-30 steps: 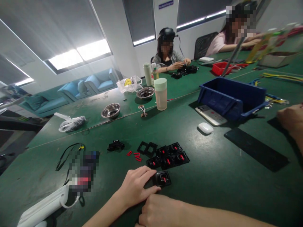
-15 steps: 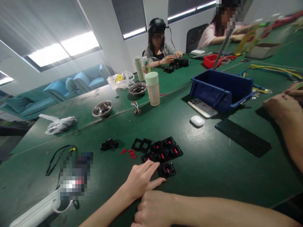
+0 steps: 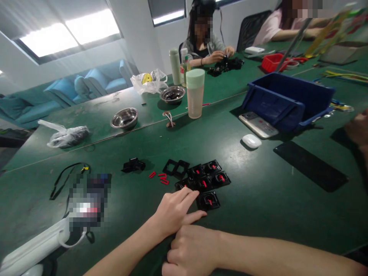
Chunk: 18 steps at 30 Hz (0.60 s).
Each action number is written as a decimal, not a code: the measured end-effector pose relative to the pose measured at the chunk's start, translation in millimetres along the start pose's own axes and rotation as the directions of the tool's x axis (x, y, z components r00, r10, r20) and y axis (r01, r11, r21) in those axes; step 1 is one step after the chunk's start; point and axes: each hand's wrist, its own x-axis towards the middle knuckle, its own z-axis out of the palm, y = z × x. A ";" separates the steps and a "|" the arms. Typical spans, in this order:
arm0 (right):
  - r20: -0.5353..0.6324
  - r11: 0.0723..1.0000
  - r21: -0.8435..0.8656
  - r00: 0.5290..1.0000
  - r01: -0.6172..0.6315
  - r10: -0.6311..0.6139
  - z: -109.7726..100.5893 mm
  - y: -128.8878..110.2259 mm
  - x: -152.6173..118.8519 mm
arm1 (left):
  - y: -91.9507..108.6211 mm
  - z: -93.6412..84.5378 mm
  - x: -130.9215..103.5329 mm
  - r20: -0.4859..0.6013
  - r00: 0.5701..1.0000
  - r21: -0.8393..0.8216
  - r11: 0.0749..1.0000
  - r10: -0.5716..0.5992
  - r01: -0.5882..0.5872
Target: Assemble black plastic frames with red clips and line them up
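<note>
My left hand (image 3: 176, 211) lies on the green table with its fingers apart, fingertips against the near edge of a group of black square parts (image 3: 203, 183) with red pieces in them. A separate black square part (image 3: 209, 200) sits just right of its fingers. My right hand (image 3: 191, 249) is closed into a fist in front of my left hand; its fingertips and anything inside are hidden. Beyond the hands lie several small red pieces (image 3: 162, 176), two black square frames (image 3: 176, 168) and a black part (image 3: 133, 165).
A blue bin (image 3: 276, 103), a phone (image 3: 258, 124), a white case (image 3: 251, 141) and a dark flat slab (image 3: 310, 165) are at the right. Farther back stand a cup (image 3: 195, 96) and metal bowls (image 3: 124, 118). Other people sit across the table.
The camera view has shifted, so the scene appears displaced. Both hands keep nearly the same pose beside the black parts. The other person's hand at the far right shows less.
</note>
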 end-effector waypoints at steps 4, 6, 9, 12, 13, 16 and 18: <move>0.029 0.997 0.047 0.998 -0.056 0.054 4.0 -0.6 -2.3 | -1.5 1.1 -1.8 0.030 1.000 -0.038 0.999 0.004 -0.003; 0.063 0.994 0.060 0.995 -0.087 0.083 6.7 -1.3 -3.7 | -2.7 1.2 -1.8 0.022 1.000 -0.058 0.998 0.009 -0.008; 0.127 0.991 0.077 0.987 -0.106 0.095 7.2 -1.2 -5.7 | -4.9 1.9 -1.4 0.011 0.996 -0.101 0.992 0.083 -0.082; 0.182 0.984 0.144 0.981 -0.100 0.074 3.2 1.2 -7.4 | -6.7 3.9 -1.2 -0.037 0.988 -0.116 0.982 0.148 -0.152; 0.204 0.978 0.177 0.976 -0.110 0.073 1.7 2.3 -7.9 | -7.1 4.7 -1.2 -0.041 0.986 -0.120 0.979 0.162 -0.166; 0.281 0.962 0.243 0.958 -0.126 0.055 -0.8 4.9 -8.7 | -7.6 6.2 -1.6 -0.034 0.981 -0.141 0.970 0.194 -0.196; 0.325 0.960 0.254 0.945 -0.118 0.031 -0.4 6.0 -8.4 | -7.8 6.7 -2.5 -0.042 0.978 -0.156 0.965 0.206 -0.210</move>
